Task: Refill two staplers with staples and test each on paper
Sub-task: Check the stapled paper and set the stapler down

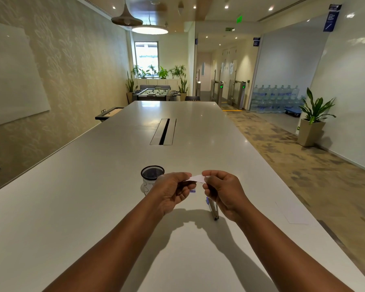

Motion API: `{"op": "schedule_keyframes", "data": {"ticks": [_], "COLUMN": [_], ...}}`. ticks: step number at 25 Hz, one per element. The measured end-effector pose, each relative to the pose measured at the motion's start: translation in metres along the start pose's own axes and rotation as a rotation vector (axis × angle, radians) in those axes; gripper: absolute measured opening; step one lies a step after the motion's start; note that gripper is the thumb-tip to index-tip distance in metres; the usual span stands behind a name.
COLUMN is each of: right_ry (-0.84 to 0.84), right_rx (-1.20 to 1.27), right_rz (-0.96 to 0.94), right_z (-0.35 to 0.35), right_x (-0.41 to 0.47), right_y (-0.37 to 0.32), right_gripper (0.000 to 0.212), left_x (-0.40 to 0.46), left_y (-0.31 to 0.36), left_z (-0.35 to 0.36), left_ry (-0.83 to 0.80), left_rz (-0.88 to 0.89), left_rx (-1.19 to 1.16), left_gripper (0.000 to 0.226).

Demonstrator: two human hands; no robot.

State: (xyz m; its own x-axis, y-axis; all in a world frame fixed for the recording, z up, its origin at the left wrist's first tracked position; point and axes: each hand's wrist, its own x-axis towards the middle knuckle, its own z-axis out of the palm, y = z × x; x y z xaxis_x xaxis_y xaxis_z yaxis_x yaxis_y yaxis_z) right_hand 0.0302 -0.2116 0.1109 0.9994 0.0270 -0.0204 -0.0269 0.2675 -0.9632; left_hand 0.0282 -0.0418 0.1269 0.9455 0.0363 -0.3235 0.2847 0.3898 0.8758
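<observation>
Both hands up, left hand (173, 187) and right hand (222, 189) pinching the paper (197, 178) at opposite ends, while the stapler (212, 209) lies below, nearest the right hand, pointing away

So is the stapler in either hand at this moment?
No: the stapler lies on the table, while the left hand and right hand pinch a paper slip.

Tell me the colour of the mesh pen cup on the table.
Black mesh pen cup, with a white paper label on its lower side; it shows in the head view, the only one.
</observation>
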Motion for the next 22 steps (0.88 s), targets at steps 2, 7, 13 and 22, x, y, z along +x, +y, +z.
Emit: {"op": "schedule_keyframes", "data": {"ticks": [2, 7, 13, 22], "right_ry": [0.002, 0.003, -0.015, -0.014], "right_rx": [0.004, -0.036, -0.112, -0.154], "right_rz": [-0.001, -0.01, -0.036, -0.027], "right_z": [-0.001, 0.001, 0.001, 0.003], "right_x": [0.001, 0.0, -0.002, -0.002], "right_y": [0.0, 0.002, 0.002, 0.005], "right_gripper": [0.015, 0.015, 0.016, 0.016], "left_x": [0.0, 0.003, 0.011, 0.021], "left_y": [-0.001, -0.005, -0.011, -0.016], "left_z": [-0.001, -0.001, 0.001, 0.001], "left_ry": [-0.006, 0.009, 0.076, 0.153], "left_rz": [0.015, 0.042, 0.018, -0.001], "left_rx": [0.007, 0.085, 0.136, 0.085], "left_gripper": [0.019, 0.02, 0.021, 0.02]}}
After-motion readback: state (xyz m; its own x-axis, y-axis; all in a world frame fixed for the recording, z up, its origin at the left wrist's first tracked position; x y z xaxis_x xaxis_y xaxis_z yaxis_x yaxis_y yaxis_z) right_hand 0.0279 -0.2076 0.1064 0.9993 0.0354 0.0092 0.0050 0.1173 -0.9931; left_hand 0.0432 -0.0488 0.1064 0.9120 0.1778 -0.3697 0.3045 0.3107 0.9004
